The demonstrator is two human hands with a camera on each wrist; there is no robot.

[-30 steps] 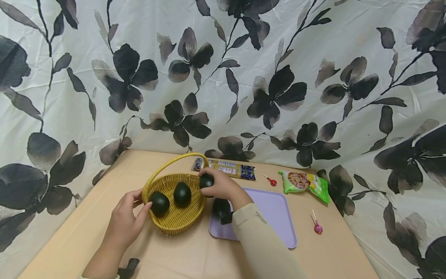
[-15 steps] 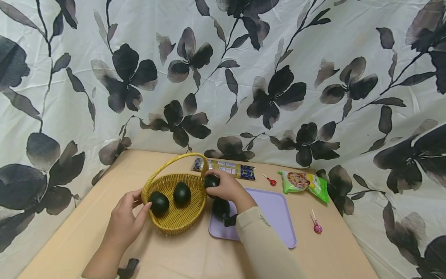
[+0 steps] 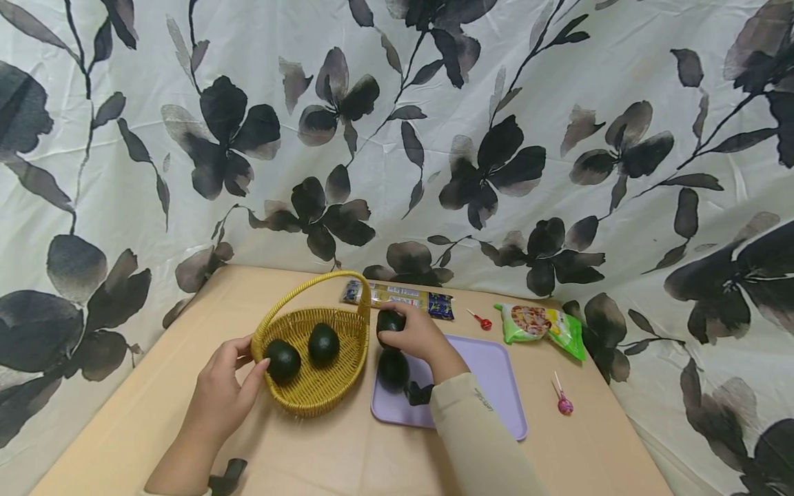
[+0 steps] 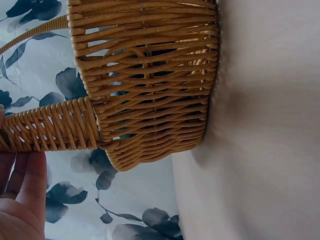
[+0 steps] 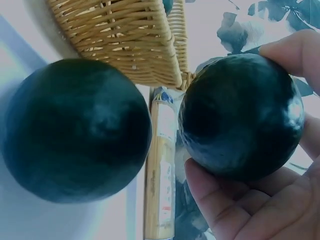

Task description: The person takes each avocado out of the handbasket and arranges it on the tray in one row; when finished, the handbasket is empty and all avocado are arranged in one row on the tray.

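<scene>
A yellow wicker basket with a tall arched handle stands left of the middle of the table. My left hand grips the woven foot of that handle on the left side. Inside the basket lie two dark green avocados, one beside my left thumb and another near the middle. My right hand holds a third avocado between thumb and fingers, just right of the basket and above the far left corner of a lilac tray. On the tray sits one more avocado.
Behind the tray lies a long pack of noodles. To the right are a red lollipop, a green snack bag and a purple lollipop. A floral curtain hangs along the table's back edge.
My right hand has moved right with its avocado, from over the basket's right rim to over the tray's edge. The left hand keeps its grip on the handle, and the basket stays put.
</scene>
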